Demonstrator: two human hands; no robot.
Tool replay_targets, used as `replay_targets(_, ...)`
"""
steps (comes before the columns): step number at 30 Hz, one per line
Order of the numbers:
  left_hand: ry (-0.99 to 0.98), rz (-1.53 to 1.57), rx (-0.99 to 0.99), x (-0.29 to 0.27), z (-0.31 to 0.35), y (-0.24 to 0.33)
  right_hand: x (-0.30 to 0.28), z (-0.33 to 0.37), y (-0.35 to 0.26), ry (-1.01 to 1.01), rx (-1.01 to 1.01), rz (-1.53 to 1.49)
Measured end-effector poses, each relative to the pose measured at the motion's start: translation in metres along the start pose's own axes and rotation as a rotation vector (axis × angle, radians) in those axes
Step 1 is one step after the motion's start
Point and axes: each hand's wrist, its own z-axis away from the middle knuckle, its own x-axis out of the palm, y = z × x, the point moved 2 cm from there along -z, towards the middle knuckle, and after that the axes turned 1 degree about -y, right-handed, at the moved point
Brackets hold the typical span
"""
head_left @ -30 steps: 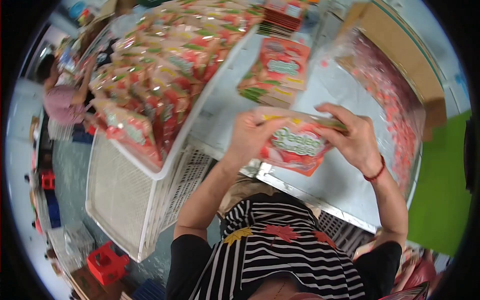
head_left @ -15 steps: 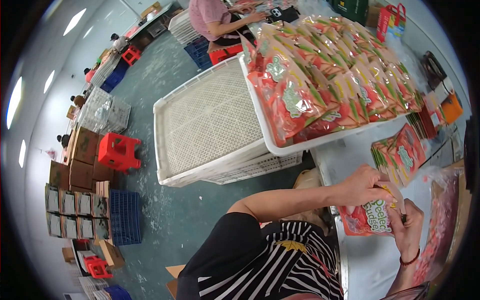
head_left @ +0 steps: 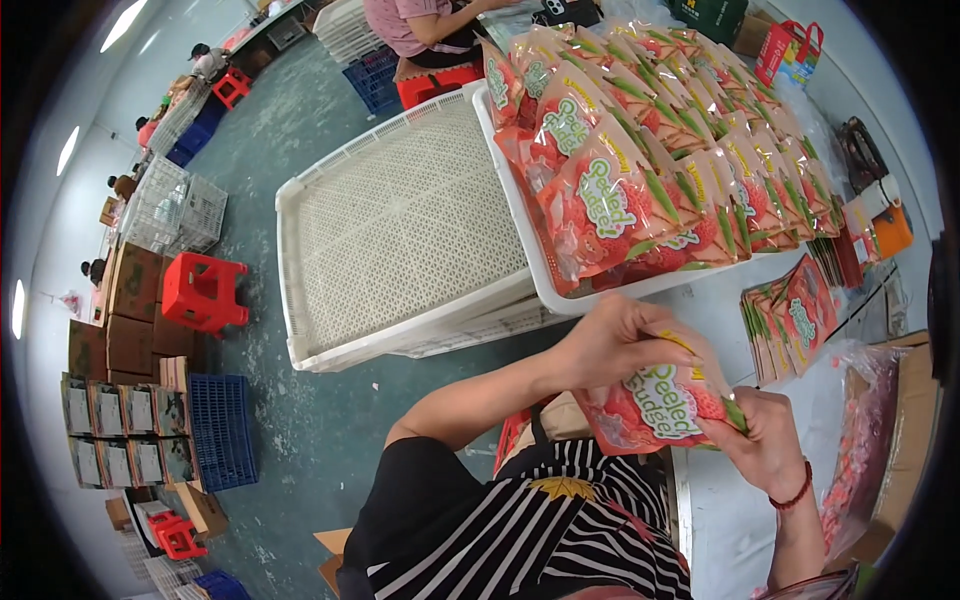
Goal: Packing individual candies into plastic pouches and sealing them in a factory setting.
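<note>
Between both hands I hold a red and pink candy pouch with green printed tips. My left hand pinches its top edge at the left, thumb across the front. My right hand, with a red bead bracelet at the wrist, grips the upper right corner. Beyond my hands a white tray is heaped with plump pouches of the same kind. A fanned stack of flat pouches lies on the table to the right of my hands.
A white perforated crate tops a stack left of the tray. At the right, a cardboard box holds a clear bag of wrapped candies. Red stools, a blue crate and cartons stand farther left. A person in pink sits beyond.
Both hands have moved left with the pouch, from over the table toward my body and nearer the tray. They keep their grip along its top.
</note>
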Motion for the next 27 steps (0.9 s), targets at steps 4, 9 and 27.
replay_targets(4, 0.066, 0.063, 0.115, -0.036, 0.01, -0.005, 0.009, -0.033, -0.017, -0.037, 0.014, -0.105)
replay_targets(9, 0.617, 0.102, 0.33, -0.094, 0.008, -0.013, -0.003, -0.102, -0.073, 0.079, -0.003, -0.118)
replay_targets(27, 0.877, -0.191, 0.209, -0.131, -0.05, -0.114, 0.05, -0.276, -0.021, 0.413, -0.23, 0.32)
